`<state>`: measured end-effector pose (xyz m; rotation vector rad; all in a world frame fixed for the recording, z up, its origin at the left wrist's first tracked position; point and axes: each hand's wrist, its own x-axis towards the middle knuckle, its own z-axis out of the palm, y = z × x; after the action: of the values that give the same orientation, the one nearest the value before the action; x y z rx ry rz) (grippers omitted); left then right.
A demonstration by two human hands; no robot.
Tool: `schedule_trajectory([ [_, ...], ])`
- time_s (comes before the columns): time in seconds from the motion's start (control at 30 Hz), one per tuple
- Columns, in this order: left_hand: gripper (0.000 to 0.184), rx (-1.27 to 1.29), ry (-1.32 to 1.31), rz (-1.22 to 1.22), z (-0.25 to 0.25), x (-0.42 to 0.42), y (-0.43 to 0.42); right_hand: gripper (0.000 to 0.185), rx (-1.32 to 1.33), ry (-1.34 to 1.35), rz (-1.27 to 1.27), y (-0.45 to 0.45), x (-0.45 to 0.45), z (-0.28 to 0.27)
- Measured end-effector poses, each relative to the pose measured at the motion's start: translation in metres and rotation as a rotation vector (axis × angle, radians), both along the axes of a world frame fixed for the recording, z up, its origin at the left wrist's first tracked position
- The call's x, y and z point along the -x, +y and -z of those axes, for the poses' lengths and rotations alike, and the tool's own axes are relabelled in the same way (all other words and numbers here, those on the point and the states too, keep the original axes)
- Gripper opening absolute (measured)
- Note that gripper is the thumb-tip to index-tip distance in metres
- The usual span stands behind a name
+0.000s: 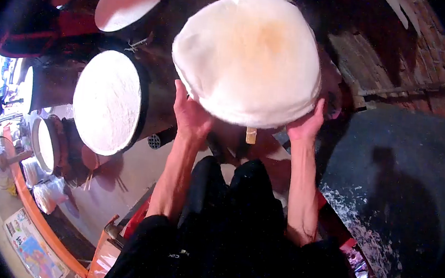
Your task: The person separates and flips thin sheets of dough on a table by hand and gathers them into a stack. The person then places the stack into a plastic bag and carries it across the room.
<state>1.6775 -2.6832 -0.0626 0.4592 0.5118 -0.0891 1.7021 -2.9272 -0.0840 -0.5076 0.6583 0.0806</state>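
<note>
A large, round, pale disc (251,57) with a soft, cloth-like surface and a tan patch in its upper middle is held out in front of me. My left hand (191,116) grips its lower left rim, thumb up along the edge. On the lower right rim, my right hand (305,126) holds it the same way. Both hands' fingers are mostly hidden beneath the disc. A short wooden piece (251,136) shows just below the near edge; whether it is attached, I cannot tell.
Left of me stands a round pan (107,102) with a white, powdery-looking surface; another round white-surfaced pan (134,1) is behind it. A dark surface (394,170) with white smears and my shadow lies right. Wooden boards (425,61) are at upper right, an orange beam (41,210) at lower left.
</note>
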Motion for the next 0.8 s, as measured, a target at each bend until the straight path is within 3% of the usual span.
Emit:
schedule_trajectory([
  [0.13,0.096,-0.015,-0.011,0.015,0.010,-0.007,0.017,0.066,0.002,0.017,0.030,0.006,-0.004,-0.027],
  [0.27,0.094,0.067,-0.006,-0.026,0.010,-0.025,0.028,0.070,0.081,-0.057,0.024,-0.005,-0.013,-0.012],
  [0.43,0.085,0.015,-0.124,0.134,-0.006,-0.052,0.047,0.072,0.129,-0.186,-0.025,-0.003,-0.021,-0.005],
  [0.57,0.092,-0.008,-0.150,0.268,-0.002,-0.066,0.067,0.073,0.212,-0.139,-0.057,-0.001,-0.013,-0.001],
  [0.67,0.092,0.021,-0.092,0.280,-0.006,-0.084,0.073,0.072,0.251,-0.155,-0.071,0.005,-0.010,-0.006],
  [0.73,0.086,0.189,-0.151,0.344,-0.001,-0.096,0.080,0.068,0.278,-0.126,-0.067,0.001,-0.010,-0.001],
  [0.8,0.081,-0.008,-0.042,0.312,-0.007,-0.107,0.076,0.063,0.259,-0.132,-0.080,-0.007,-0.009,0.011],
])
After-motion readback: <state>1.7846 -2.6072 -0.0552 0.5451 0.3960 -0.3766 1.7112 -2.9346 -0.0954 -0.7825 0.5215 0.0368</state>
